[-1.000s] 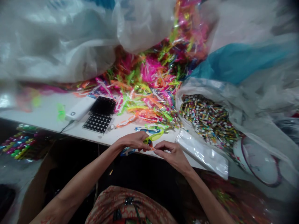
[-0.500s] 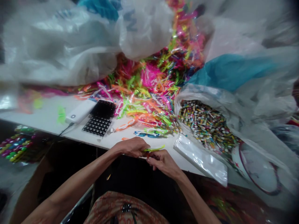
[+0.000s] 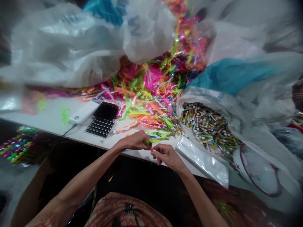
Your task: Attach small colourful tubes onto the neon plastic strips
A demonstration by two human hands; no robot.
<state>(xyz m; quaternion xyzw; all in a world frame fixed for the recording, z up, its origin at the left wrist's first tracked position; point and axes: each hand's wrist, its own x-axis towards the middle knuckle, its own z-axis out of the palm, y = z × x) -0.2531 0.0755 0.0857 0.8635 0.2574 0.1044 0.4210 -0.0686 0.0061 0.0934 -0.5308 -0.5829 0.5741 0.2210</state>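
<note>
My left hand [image 3: 137, 140] is closed over a yellow-green plastic piece [image 3: 159, 137], which looks like part of a toy glasses frame and sticks out past the fingers. Close to its fingertips, my right hand [image 3: 167, 155] pinches a tiny orange-red bit [image 3: 151, 148] whose kind I cannot make out. Both hands meet above the front edge of the white table [image 3: 139, 154]. Just beyond them spreads a heap of neon plastic glasses frames [image 3: 151, 108], in pink, orange, green and white.
A bag of small multicoloured cylinders [image 3: 205, 126] lies to the right, with a clear plastic sleeve [image 3: 203, 160] and a white bowl [image 3: 259, 170]. On the left are a black gridded case [image 3: 100, 126] and a white cabled device [image 3: 84, 113]. Large plastic bags [image 3: 66, 47] rise behind.
Both hands have moved slightly up and away from my body, toward the heap. The yellow-green piece now points over the heap's near edge, and the blue glasses there are mostly covered.
</note>
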